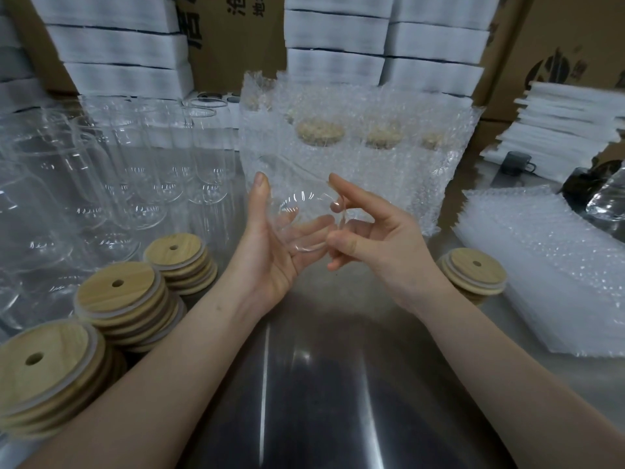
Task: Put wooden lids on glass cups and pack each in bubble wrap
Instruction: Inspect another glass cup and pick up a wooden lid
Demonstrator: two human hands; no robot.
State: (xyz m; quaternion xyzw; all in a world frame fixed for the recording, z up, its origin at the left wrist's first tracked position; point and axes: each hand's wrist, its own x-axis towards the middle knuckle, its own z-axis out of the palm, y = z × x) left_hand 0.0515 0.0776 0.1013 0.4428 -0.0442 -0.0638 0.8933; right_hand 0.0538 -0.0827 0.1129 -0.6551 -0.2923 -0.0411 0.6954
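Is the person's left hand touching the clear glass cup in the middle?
Touching. The head view shows the clear glass cup lying across the fingers of the left hand, which show through the glass, with the thumb against its side.

a shiny steel table (pixel 321 384) shows streaks of light; behind it stand cardboard boxes (pixel 233 45) and stacked white foam sheets (pixel 115 45).

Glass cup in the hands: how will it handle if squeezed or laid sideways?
The glass cup looks thin-walled, so probably fragile under a hard squeeze. Its smooth, glossy surface suggests it is slippery. Its round body would likely roll on the shiny metal table.
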